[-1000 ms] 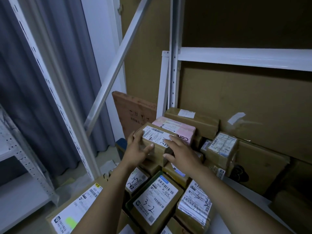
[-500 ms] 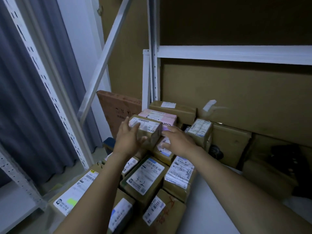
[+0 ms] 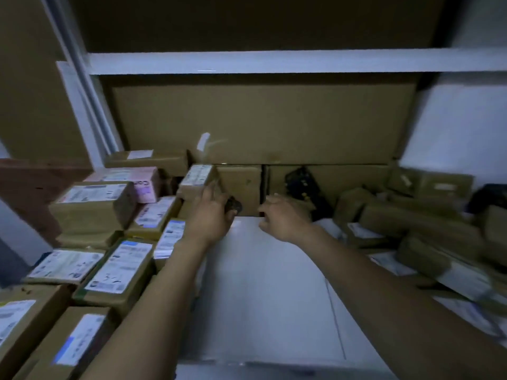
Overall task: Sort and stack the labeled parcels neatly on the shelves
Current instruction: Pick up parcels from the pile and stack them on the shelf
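Labeled brown parcels crowd the left of the white shelf. A brown box with a white label sits on top of that stack, in front of a pink parcel. Lower down lies a box marked 3-2. My left hand reaches toward the back, its index finger by a small labeled box; it holds nothing. To its right my right hand hovers over the shelf with loosely curled fingers, also holding nothing. The picture is blurred.
Large cardboard boxes line the back under a cardboard panel. A loose heap of brown parcels fills the right side. A white shelf beam runs overhead, and a white upright stands at the left.
Both hands have let go of the labeled box, which now rests on the left stack. They have moved right over the bare shelf, and my view has swung right.
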